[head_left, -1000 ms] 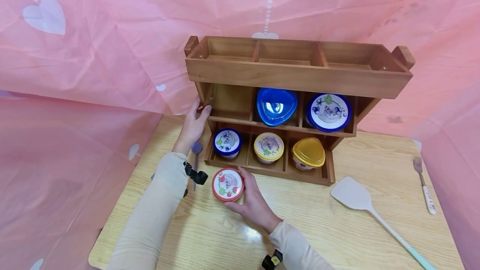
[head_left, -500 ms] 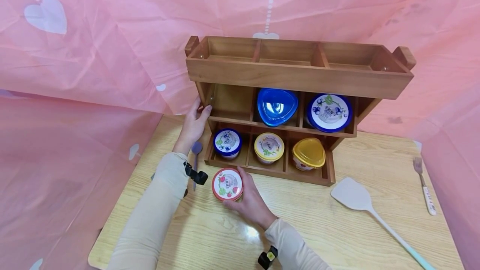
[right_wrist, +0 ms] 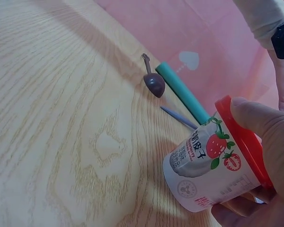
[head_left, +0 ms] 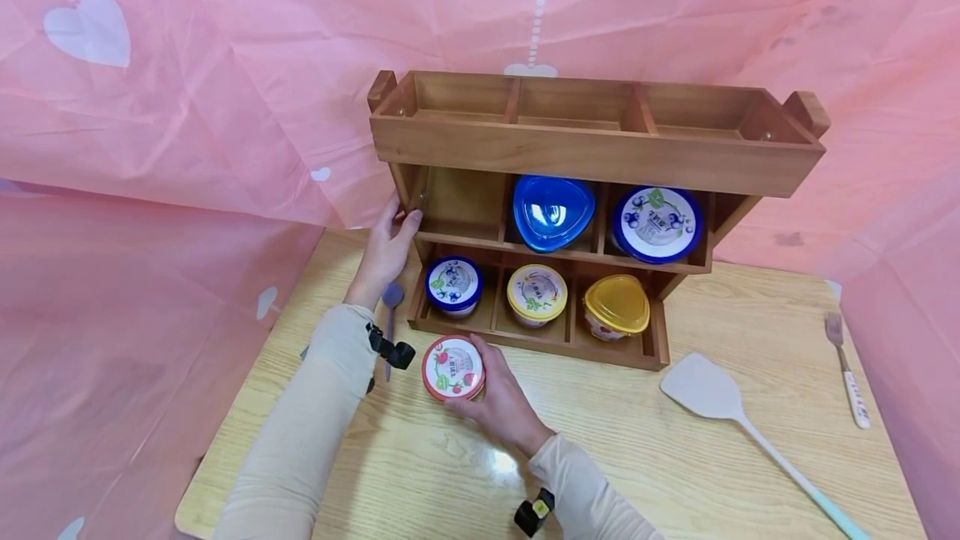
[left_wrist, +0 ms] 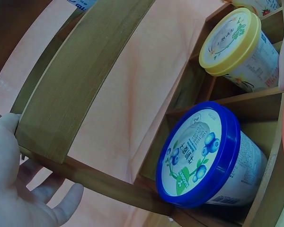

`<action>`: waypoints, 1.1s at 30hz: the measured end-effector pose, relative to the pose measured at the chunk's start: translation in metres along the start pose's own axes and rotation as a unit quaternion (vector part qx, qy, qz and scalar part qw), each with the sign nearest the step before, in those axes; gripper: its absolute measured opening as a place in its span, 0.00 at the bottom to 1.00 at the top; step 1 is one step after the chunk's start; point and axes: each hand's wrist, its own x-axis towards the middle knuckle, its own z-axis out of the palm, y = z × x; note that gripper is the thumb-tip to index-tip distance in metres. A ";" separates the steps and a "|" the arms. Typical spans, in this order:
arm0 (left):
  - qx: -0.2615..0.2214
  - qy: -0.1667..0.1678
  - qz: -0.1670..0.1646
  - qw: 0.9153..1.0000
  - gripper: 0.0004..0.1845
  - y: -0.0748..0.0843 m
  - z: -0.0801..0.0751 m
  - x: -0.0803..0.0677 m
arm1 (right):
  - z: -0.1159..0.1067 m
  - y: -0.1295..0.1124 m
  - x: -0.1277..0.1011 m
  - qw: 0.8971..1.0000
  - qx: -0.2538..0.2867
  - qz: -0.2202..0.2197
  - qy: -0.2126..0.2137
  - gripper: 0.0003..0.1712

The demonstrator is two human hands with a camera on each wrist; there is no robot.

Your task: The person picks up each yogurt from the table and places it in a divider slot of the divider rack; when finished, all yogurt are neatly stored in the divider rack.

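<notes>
Five tubs (head_left: 537, 292) racked (head_left: 592, 148), hand (head_left: 501, 402) gripping sixth (head_left: 452, 367)

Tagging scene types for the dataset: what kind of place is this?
Probably a staged tabletop set, not a real kitchen: pink sheet hung all round, a wooden table, and a small wooden rack of yogurt tubs.

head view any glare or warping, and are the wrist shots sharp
Head view: a bright glare patch on the table by the right hand, and wide-angle bending of the wooden rack. Left wrist view: left hand soft and overexposed, blue-lidded cup sharp. Right wrist view: strawberry cup sharp, right-hand fingers slightly blurred.
</notes>
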 end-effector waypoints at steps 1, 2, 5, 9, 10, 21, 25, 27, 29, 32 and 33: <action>0.000 0.000 -0.001 1.000 0.31 0.001 0.000 0.000 | 0.000 0.000 0.000 1.000 0.004 -0.001 0.001 0.61; 0.001 0.001 0.000 1.000 0.30 0.001 0.000 0.000 | 0.000 0.000 -0.001 1.000 0.009 -0.002 0.003 0.61; 0.003 0.002 0.000 1.000 0.30 0.001 0.000 0.000 | -0.001 -0.001 -0.004 1.000 0.022 -0.007 0.010 0.61; 0.003 0.001 0.002 1.000 0.30 0.002 0.000 -0.001 | -0.006 -0.003 -0.010 0.999 0.036 -0.009 0.024 0.61; 0.003 0.001 0.002 1.000 0.30 0.002 0.000 -0.001 | -0.007 -0.004 -0.011 0.999 0.037 -0.008 0.028 0.61; -0.005 0.001 0.013 1.000 0.29 0.001 0.000 0.000 | -0.031 -0.025 -0.022 0.995 0.059 -0.020 0.073 0.60; -0.007 0.001 0.014 1.000 0.29 0.000 0.000 0.000 | -0.041 -0.038 -0.022 0.994 0.049 -0.041 0.087 0.60; -0.003 0.000 0.011 1.000 0.30 0.000 -0.001 0.001 | -0.046 -0.046 -0.022 0.993 0.048 -0.050 0.091 0.60; -0.002 0.001 0.011 1.000 0.30 -0.009 -0.001 0.005 | -0.050 -0.055 -0.021 0.993 0.052 -0.054 0.093 0.60; -0.003 0.002 0.012 1.000 0.30 -0.024 0.000 0.012 | -0.056 -0.069 -0.018 0.991 0.066 -0.061 0.094 0.60; -0.003 0.004 0.012 1.000 0.31 -0.029 0.000 0.014 | -0.058 -0.074 -0.017 0.991 0.070 -0.064 0.096 0.60</action>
